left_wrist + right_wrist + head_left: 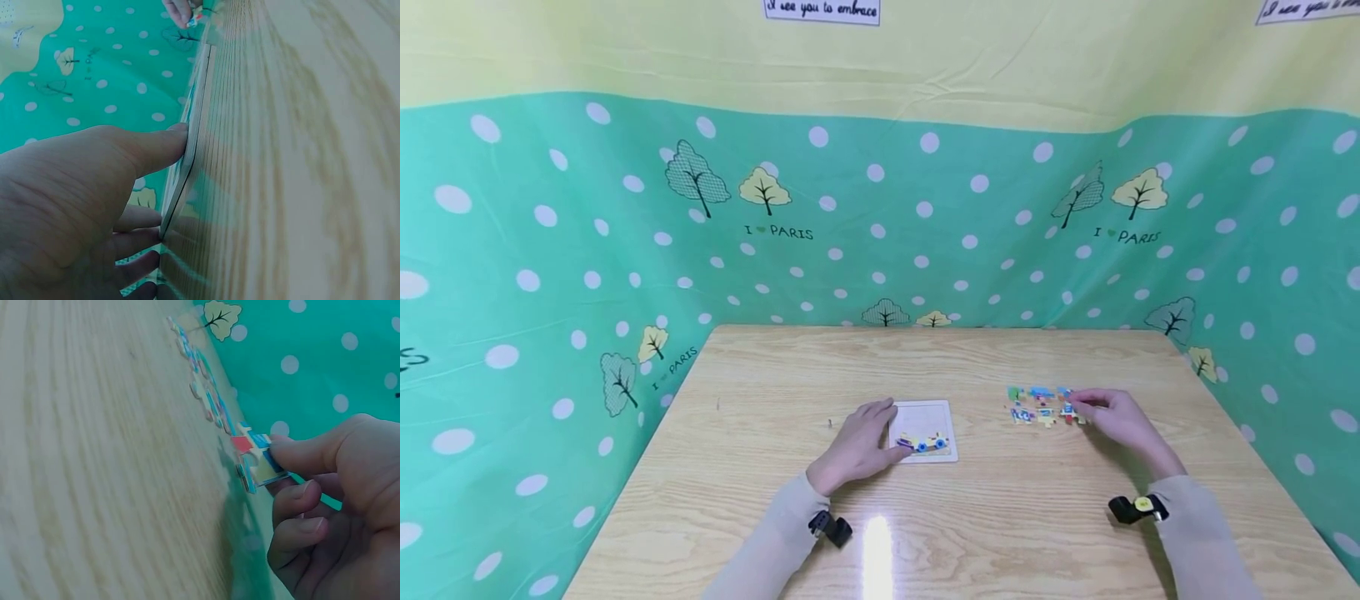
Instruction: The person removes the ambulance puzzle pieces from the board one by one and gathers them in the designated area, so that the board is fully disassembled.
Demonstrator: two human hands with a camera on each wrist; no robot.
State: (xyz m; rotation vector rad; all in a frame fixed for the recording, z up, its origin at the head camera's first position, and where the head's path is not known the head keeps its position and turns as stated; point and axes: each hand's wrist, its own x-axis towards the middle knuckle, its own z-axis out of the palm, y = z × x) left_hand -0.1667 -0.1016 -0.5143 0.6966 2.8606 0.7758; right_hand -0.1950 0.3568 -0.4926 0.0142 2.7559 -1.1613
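Note:
My left hand (859, 443) rests at the left edge of a white puzzle tray (921, 415). In the left wrist view its thumb lies on the tray's rim (195, 134), and the extended fingers reach along the side. Along the bottom of the tray, joined puzzle pieces (934, 444) show a yellow vehicle with blue wheels. Over on the right, my right hand (1118, 418) pinches a jigsaw piece (267, 467) coloured yellow, blue and red between thumb and fingers. That piece is tilted up at the near end of the loose pieces.
Several loose jigsaw pieces (1041, 393) lie in rough rows right of the tray. Small dark specks (830, 423) mark the wooden table (1000, 517) to the left. A green dotted curtain (917, 225) hangs behind the table and along both sides.

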